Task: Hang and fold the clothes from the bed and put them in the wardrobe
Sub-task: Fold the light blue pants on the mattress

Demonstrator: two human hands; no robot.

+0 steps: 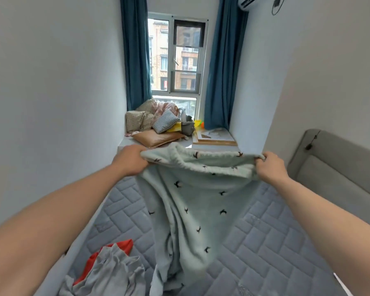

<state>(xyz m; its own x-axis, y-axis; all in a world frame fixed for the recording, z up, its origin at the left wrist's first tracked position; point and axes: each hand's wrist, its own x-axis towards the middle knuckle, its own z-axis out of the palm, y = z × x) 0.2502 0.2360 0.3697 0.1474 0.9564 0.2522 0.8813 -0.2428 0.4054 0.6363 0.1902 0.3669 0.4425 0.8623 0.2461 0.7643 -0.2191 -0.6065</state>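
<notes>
Fleece garment (192,201), soft and floppy, is hanging limp while left hand (131,160) and right hand (270,167) are pinching its waistband corners.

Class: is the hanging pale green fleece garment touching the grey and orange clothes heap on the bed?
Cannot tell. In the head view, the garment's hem overlaps the heap.

We can read no text, label, brand, number or sign anywhere in this view. The small dark marks scattered over the pale green garment (192,201) at the centre are a printed pattern, not letters. The white unit (247,2) on the wall at one o'clock shows no lettering we can make out.
</notes>
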